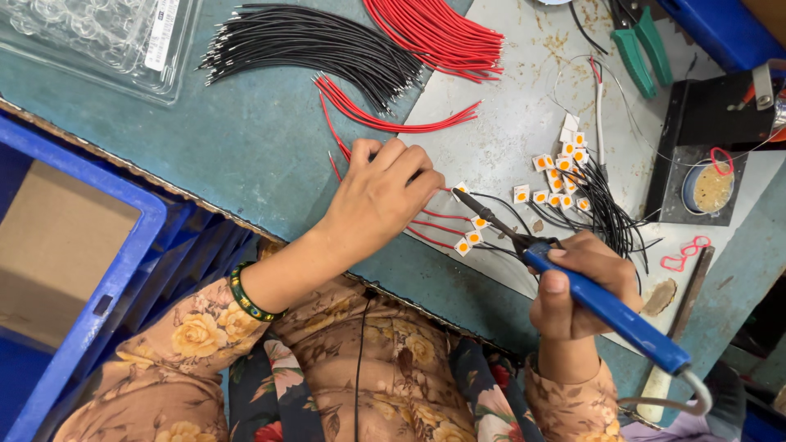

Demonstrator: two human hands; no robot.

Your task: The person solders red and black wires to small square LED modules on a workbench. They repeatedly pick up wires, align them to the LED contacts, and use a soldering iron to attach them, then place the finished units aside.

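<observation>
Seen from above, over a teal tabletop (246, 147) with a pale grey work mat (508, 106) as the landmark. Right hand (577, 286) at the mat's near edge, fingers closed firmly round the blue handle of a soldering iron (606, 307), dark tip slanting up-left toward the small white chips with orange centres (473, 237) on the mat's near-left part. Left hand (377, 200) resting palm down across the mat's left edge, fingers curled and pressing down on thin red wires (430, 221) running to those chips; whether anything is pinched between the fingertips cannot be told. More of the same chips (565, 168) clustered near the mat's middle, joined to a tangle of thin black wires (610, 213) just right of them. Above the mat's left edge, a fanned bundle of black wires (311, 45) on the tabletop; beside it, across the mat's top-left corner, a bundle of red wires (438, 33), with a few loose red strands curving below. Green-handled pliers (643, 45) at the mat's top right. Dark stand with a round tin (711, 188) off the mat's right side. Clear plastic tray (98, 37) far left of the mat, at the top corner. Blue crate (90, 270) left of and below the mat, beyond the tabletop edge.
</observation>
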